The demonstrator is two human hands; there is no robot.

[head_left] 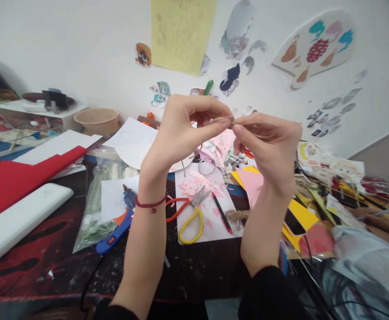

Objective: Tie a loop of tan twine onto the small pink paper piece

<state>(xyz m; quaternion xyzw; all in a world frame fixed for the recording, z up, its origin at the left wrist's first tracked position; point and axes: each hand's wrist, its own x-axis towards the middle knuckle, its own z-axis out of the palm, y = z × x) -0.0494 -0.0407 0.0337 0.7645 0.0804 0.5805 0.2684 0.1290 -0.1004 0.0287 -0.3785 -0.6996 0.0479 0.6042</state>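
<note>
My left hand (187,120) and my right hand (264,138) are raised over the desk, fingertips meeting. Both pinch a thin brown twine (259,129). Its strands run through my right fingers, and a loose end seems to hang below my left hand. Beneath them on a white sheet (190,171) lie scissors (194,211) with one red and one yellow handle, partly open. A black and red pencil (221,212) is beside them. A small bundle of similar twine (237,217) sits near my right forearm. Pink paper cutouts (189,186) are scattered around.
A blue hot glue gun (116,233) with its cord is left of my left wrist. Farther left are a white oblong case (24,222), red paper (21,178) and a round tan container (97,121). Yellow card (301,218) and a plastic bag (370,262) lie right.
</note>
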